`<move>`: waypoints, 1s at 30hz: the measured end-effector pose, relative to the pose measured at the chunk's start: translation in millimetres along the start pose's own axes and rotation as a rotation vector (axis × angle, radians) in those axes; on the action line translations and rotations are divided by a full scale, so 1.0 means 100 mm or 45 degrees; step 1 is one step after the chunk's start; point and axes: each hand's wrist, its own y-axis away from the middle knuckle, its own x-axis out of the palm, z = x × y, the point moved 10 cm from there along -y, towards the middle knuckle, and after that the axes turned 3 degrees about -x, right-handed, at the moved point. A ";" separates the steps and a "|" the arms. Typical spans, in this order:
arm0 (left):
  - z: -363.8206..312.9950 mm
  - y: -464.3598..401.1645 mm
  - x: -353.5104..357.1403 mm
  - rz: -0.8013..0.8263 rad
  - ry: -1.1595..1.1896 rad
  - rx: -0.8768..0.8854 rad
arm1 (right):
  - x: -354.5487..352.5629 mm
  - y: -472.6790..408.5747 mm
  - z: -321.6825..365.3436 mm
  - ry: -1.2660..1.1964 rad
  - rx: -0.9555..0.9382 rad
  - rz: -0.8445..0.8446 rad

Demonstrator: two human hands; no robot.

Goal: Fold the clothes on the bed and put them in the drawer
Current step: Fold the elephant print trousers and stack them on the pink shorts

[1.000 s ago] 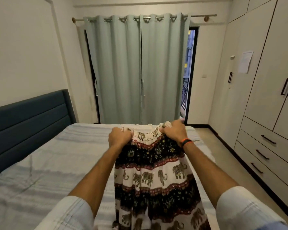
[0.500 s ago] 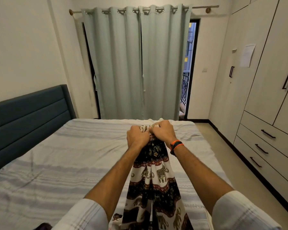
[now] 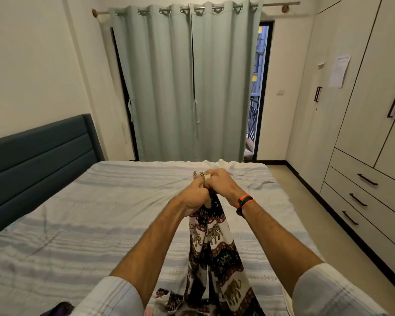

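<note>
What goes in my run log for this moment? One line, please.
hands: left and right together gripping elephant-print garment | garment: hanging over bed | drawers: closed

Dim, even indoor light; daylight through door gap (image 3: 258, 92); wide-angle edge bending; slight softness throughout.

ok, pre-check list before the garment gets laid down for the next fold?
1. Left hand grips the elephant-print garment: ok.
2. Right hand grips its top edge: ok.
3. Both top corners brought together: ok.
4. Halves aligned edge to edge: cannot tell, lower part bunched.
5. Bed bare ahead of the hands: ok.
6. Drawers open to receive it: not ok, all shut.
</note>
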 end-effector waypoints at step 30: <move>-0.53 -0.04 -0.80 -0.129 -0.096 0.132 | -0.78 -0.15 0.52 -0.188 -0.221 0.122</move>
